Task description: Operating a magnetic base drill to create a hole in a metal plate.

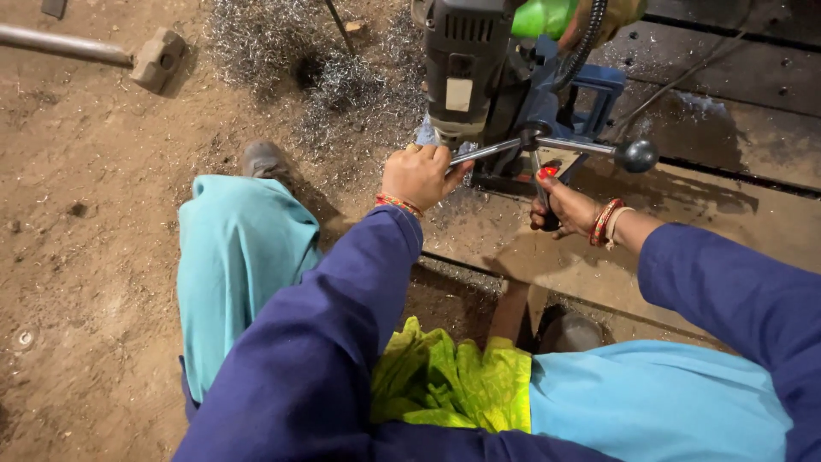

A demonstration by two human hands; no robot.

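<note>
Both your hands are on the drill's [479,68] feed handle. Your left hand [419,175] has its fingers curled tight around one chrome spoke [483,152], just below the motor housing. Your right hand [560,205] has its fingers wrapped shut on a lower, red-tipped spoke [546,175]. The drill stands on a steel plate [701,205], with metal shavings [342,77] heaped on the dirt floor [85,214] beside it.

Workshop ground — packed brown dirt and steel.

The dirt floor [85,257] is strewn with a heap of grey metal shavings [333,77]; a hammer [158,58] lies at upper left, and dark steel plates [735,94] — wet in spots — run along the right.
</note>
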